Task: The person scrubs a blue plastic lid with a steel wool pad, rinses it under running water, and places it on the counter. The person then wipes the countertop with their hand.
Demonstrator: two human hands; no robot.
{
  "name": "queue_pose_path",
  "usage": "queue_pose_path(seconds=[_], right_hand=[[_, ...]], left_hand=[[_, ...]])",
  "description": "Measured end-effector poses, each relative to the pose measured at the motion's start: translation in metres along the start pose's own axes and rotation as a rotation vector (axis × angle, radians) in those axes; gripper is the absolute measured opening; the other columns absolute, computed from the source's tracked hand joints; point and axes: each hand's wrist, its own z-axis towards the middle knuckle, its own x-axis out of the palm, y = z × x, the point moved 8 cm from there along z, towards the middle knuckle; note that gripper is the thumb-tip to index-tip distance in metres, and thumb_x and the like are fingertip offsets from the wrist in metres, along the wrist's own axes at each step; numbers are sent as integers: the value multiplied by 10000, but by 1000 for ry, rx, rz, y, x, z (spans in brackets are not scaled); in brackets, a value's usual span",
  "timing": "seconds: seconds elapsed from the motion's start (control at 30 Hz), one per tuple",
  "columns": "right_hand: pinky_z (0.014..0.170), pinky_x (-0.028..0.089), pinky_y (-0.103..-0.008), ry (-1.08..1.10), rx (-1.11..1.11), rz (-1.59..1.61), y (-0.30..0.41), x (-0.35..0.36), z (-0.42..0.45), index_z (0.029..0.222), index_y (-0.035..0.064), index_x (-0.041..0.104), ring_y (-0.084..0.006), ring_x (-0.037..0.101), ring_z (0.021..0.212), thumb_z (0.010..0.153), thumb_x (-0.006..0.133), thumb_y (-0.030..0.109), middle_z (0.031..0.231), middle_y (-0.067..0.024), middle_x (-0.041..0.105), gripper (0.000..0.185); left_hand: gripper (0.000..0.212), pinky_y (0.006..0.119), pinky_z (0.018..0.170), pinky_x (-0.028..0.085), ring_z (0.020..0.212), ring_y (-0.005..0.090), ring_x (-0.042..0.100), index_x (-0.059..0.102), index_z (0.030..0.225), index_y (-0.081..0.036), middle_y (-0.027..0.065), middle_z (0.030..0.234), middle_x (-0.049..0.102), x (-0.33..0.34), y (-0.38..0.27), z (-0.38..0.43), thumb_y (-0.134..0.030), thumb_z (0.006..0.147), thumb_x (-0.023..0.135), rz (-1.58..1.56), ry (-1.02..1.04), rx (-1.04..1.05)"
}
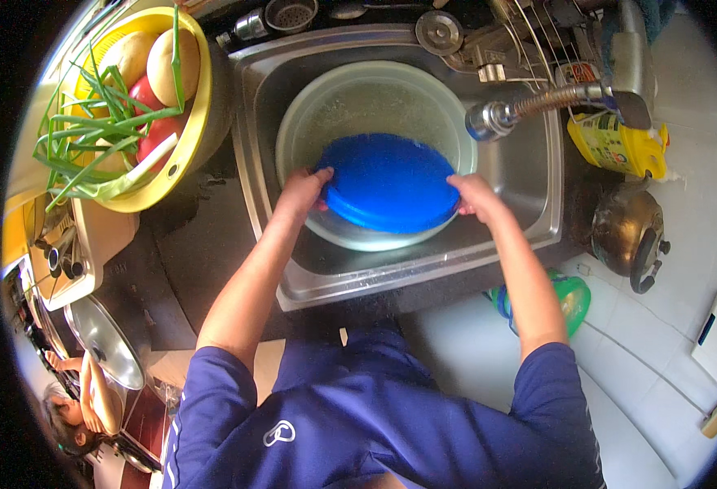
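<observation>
My left hand (305, 191) grips the left rim of a round blue plastic lid or shallow vessel (389, 180); which of the two, I cannot tell. At its opposite rim, my right hand (473, 197) holds on with the thumb on top. The blue piece is tilted over a pale green plastic basin (373, 98), hiding the basin's near part. Cloudy water seems to lie in the basin. Beneath it is a stainless steel sink (520, 189). A faucet's flexible spout (493, 119) hangs over the basin's right rim.
A yellow basket (202, 122) holds green onions, potatoes and red vegetables. Behind the sink lies a metal drain strainer (439, 33). To the right stand a yellow bottle (609, 143) and a metal kettle (624, 229). Another person (80, 406) is at lower left, near a pan lid (104, 342).
</observation>
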Motion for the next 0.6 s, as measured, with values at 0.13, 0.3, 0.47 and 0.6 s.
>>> queue_pose_path(seconds=[0.13,0.3,0.47,0.6], right_hand=[[384,415,-209,35,-56,265,37,-25,-54,800,98,609,-88,509,468,851,660,387,652,2,589,298],[396,434,-199,-10,-221,167,90,-39,-145,959,35,558,-77,530,479,841,690,427,705,-19,600,431],[445,456,-204,-111,-354,48,97,-38,-190,1023,20,543,-81,564,540,883,667,327,768,-24,629,359],[474,452,-194,-146,-385,-37,89,-46,-196,1043,22,565,-66,592,607,897,656,271,793,-17,647,302]], left_hand=[[327,251,380,484,425,133,553,582,915,15,49,594,586,11,-27,-60,-312,918,578,-169,75,33],[309,296,404,511,464,162,580,559,1063,19,74,633,600,46,9,-90,-268,967,496,-42,253,-111],[414,291,521,527,609,166,625,490,1257,40,127,850,657,68,12,-91,-225,945,546,-120,329,114],[579,281,554,543,655,151,625,385,1378,21,98,875,645,59,12,-95,-252,916,603,-183,267,189]])
